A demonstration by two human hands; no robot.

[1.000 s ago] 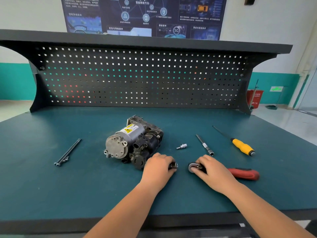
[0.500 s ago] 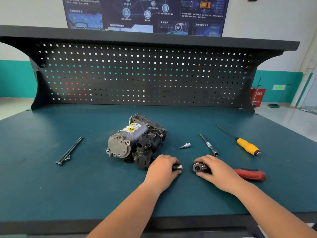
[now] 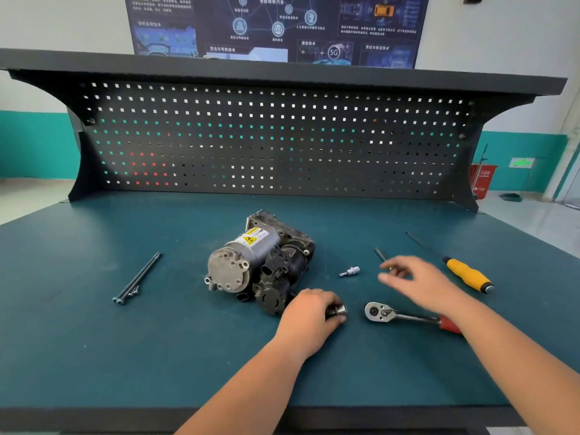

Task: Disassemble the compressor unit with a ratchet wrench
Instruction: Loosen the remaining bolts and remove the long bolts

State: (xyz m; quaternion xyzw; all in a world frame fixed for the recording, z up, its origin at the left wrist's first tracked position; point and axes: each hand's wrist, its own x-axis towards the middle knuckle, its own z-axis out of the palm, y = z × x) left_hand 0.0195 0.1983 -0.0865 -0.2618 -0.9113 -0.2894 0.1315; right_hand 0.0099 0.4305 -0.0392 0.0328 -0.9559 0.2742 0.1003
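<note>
The compressor unit [image 3: 257, 265] sits mid-counter [image 3: 157, 356]. Just right of it, the left hand [image 3: 309, 312] grips a socket [image 3: 337, 310]. The ratchet wrench [image 3: 405, 315] lies beside it, head toward the socket and handle running right under the right forearm. The right hand [image 3: 417, 277] hovers beyond it, fingers spread, holding nothing.

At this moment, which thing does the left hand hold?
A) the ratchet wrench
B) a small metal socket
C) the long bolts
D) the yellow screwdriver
B: the left hand grips a small metal socket with curled fingers, while the ratchet wrench lies free on the table.
</note>
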